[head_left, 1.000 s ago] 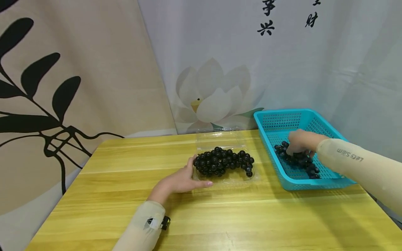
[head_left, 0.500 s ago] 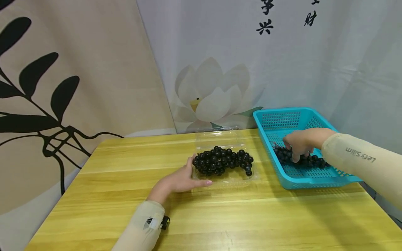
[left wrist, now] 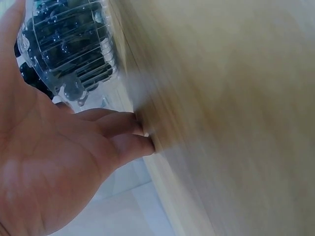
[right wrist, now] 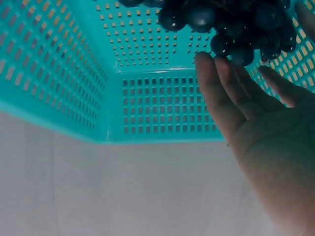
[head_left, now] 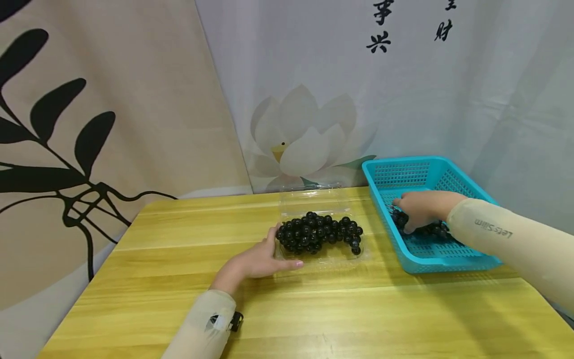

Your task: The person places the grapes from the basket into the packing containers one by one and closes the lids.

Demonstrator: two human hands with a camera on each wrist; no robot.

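Observation:
In the head view, my left hand (head_left: 257, 257) spans the near-left corner of an open clear plastic clamshell box (head_left: 329, 257), its thumb straight along the front. The left wrist view shows the box's ribbed wall (left wrist: 81, 46) beside the palm and fingertips at the tabletop. A bunch of black grapes (head_left: 309, 232) fills the box. My right hand (head_left: 423, 209) reaches down into the blue basket (head_left: 403, 259) over another bunch of dark grapes (head_left: 435, 229). In the right wrist view its fingers (right wrist: 216, 93) are fairly straight, fingertips right at the grapes (right wrist: 241, 29).
The wooden table (head_left: 179, 224) runs back to a printed curtain (head_left: 305, 65). The box's clear lid (head_left: 314, 199) lies back behind its base. The perforated basket stands at the table's right side, its walls close around the right hand.
The right hand has shifted about within the basket, and the grapes under it have swung round from their earlier slant. The left hand and the boxed grapes stay in place.

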